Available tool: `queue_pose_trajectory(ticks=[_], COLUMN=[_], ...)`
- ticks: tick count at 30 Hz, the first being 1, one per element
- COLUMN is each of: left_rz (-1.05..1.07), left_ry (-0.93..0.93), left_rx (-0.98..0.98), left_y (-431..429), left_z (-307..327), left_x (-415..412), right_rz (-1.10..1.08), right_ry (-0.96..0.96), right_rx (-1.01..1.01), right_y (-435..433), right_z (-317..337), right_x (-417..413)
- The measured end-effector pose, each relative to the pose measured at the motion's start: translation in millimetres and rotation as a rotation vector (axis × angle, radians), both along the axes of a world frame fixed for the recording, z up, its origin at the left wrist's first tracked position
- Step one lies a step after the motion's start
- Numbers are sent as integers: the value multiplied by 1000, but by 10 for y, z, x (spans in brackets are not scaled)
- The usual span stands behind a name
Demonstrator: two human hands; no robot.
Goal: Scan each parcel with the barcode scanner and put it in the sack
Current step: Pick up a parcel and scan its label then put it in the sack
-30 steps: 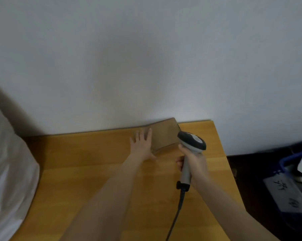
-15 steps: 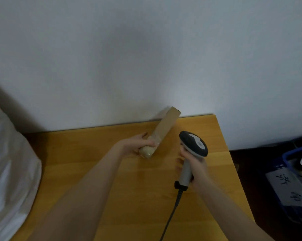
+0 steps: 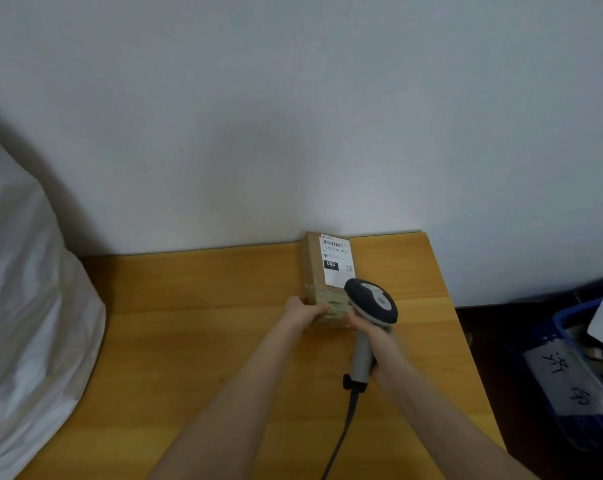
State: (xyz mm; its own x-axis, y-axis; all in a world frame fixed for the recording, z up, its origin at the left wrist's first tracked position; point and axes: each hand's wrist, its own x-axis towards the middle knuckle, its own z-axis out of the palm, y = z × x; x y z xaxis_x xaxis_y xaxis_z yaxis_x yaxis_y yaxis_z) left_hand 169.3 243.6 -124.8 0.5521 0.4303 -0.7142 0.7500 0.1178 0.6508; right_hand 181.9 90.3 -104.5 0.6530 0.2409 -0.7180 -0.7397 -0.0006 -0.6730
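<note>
Left grip [image 3: 303,310] is closed on the near-left corner of the parcel [image 3: 319,282], prob. to pin it steady w/ the label side up. Right grip [image 3: 374,336] is wrapped round the handle of the scanner [image 3: 373,301]; trigger finger is hidden, so can't tell if it's pressed. The scanner head hangs over the parcel's near-right end, nose fwd toward the white label [image 3: 336,261], whose barcode sits at the far end, so the aim looks about set for a read. Parcel lies flat on the surface [image 3: 206,341] near the back-right corner, far end at the wall. Cable [image 3: 341,431] trails back toward the person, off the box. Sack [image 3: 26,306] bulks at the left edge, well apart from the parcel: drop-off prob. means a reach across. Blue crate [image 3: 558,322] sits low at right.
</note>
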Motion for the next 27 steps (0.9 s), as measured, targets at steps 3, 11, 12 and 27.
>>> queue_pose_trajectory(ticks=[3,11,12,27], left_rz=[63,-76,-107,148], left_ry=[4,-317,-333,-392], left_rx=[-67,-249,-247,119], left_y=[66,368,393,1033], left_z=[3,696,793,1369], left_x=[-126,-713,-771,-1715], right_rz=[-27,44,68,224], right_ry=[-47,-124,-150,-342], right_rx=[-2,139,146,195], right_y=[-117,-118,-84,579], right_z=[36,617,687,1311], right_x=[38,77,38,-693])
